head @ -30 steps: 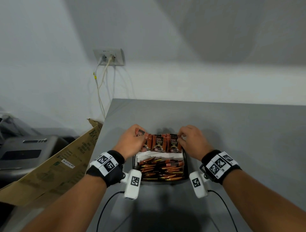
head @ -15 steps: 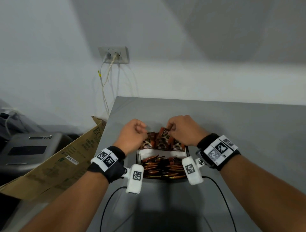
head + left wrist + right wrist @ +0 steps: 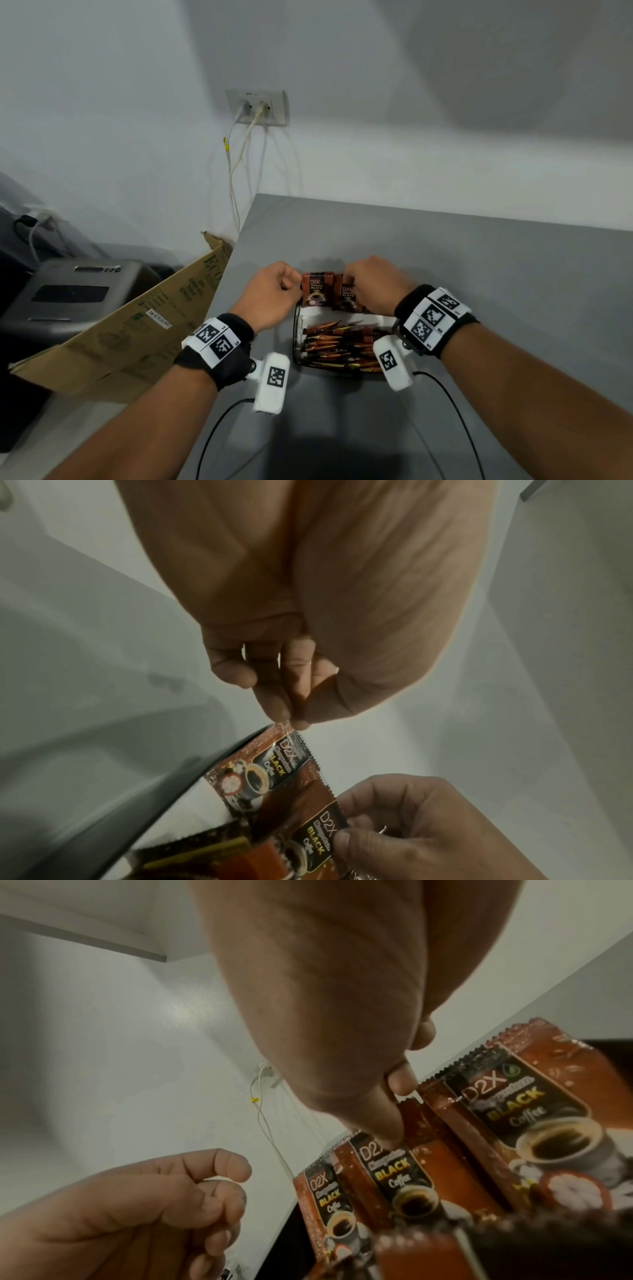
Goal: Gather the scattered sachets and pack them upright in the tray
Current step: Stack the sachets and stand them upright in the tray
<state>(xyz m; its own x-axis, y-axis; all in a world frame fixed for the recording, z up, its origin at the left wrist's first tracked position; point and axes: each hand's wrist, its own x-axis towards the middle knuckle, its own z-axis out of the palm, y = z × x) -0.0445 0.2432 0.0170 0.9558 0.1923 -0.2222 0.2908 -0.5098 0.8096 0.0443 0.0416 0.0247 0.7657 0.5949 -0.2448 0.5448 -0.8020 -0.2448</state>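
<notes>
A black tray (image 3: 295,342) sits on the grey table (image 3: 479,267). It is packed with brown coffee sachets seen edge-on, and a row of upright sachets stands at its far end. My left hand (image 3: 291,288) is curled beside the leftmost upright sachet (image 3: 317,291) and holds nothing. In the right wrist view a gap separates my left hand (image 3: 219,1191) from that sachet (image 3: 322,1196). My right hand (image 3: 397,1096) pinches the top of a middle sachet (image 3: 421,1137). The left wrist view shows its thumb (image 3: 346,840) on that sachet (image 3: 318,837).
A flattened cardboard box (image 3: 137,329) leans off the table's left edge, with a grey machine (image 3: 75,294) behind it. Cables hang from a wall socket (image 3: 257,108) above the table's far left corner. Black wrist-camera cords (image 3: 219,425) trail toward me.
My left hand has let go of the leftmost sachet and curled up beside it. My right hand moved from the row's right end to a middle sachet and pinched its top.
</notes>
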